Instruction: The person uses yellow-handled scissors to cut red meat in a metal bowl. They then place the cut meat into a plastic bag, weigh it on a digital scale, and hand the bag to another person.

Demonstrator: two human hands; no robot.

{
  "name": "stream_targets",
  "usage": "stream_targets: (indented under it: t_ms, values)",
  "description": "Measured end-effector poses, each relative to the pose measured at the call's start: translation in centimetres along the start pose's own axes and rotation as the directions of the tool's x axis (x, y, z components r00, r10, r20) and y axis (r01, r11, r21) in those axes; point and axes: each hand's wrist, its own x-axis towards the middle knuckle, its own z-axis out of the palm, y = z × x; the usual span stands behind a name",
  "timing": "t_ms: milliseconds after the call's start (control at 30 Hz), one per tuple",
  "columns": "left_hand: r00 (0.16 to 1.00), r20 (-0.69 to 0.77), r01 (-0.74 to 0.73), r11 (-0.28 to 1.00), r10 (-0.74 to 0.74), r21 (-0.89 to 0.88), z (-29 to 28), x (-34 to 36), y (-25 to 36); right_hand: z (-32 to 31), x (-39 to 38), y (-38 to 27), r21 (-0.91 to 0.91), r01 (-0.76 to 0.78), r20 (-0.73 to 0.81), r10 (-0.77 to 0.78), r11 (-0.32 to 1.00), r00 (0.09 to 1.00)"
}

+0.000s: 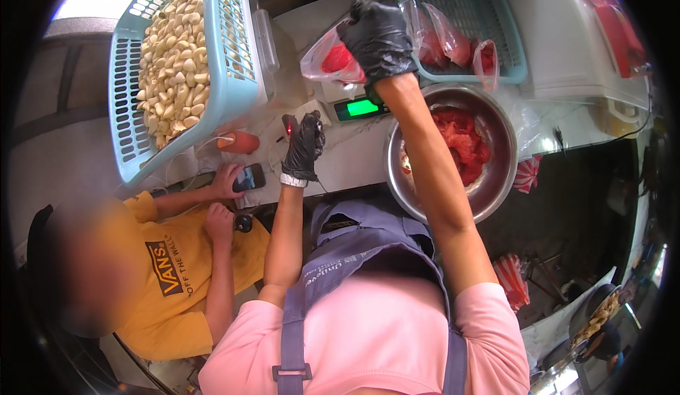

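Marbled counter (361, 165); my R hand (354, 30) pinches bag (312, 66), prob. vs. spills; L hand (304, 147) curled, can't tell grip; scale (363, 109) btwn hands.

right hand (383, 41) holds red-filled bag (336, 60) near scale (363, 109)

From my left hand (303, 147), a bare strip of marble counter (358, 155) opens at three o'clock — passable as far as the steel bowl (506, 140). The scale (361, 109) blocks two, the orange bottle (239, 142) nine. A blue basket (520, 56) bars my right hand (379, 39) at three — the bowl at five.
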Motion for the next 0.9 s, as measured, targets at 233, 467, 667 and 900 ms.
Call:
stream_targets:
  t_ms: [233,467,667,900]
  values:
    - [0.973,0.140,-0.223,0.897,0.182,0.381,-1.0,0.8,-3.6,5.1,-1.8,7.7,-0.040,-0.217,0.065,0.219,0.975,0.973]
    - [0.989,0.141,-0.090,0.948,0.049,0.304,-0.3,0.2,-4.1,5.4,-0.3,7.9,-0.110,-0.126,0.099,0.137,0.986,0.986]
    - [0.988,0.150,-0.073,0.947,0.027,0.312,0.1,0.1,-3.9,5.3,0.8,10.0,-0.211,-0.121,0.162,0.157,0.970,0.974]
    - [0.987,0.146,0.012,0.940,-0.066,0.341,0.0,0.1,-4.6,5.3,-0.3,3.5,-0.081,-0.125,0.274,0.142,0.989,0.951]
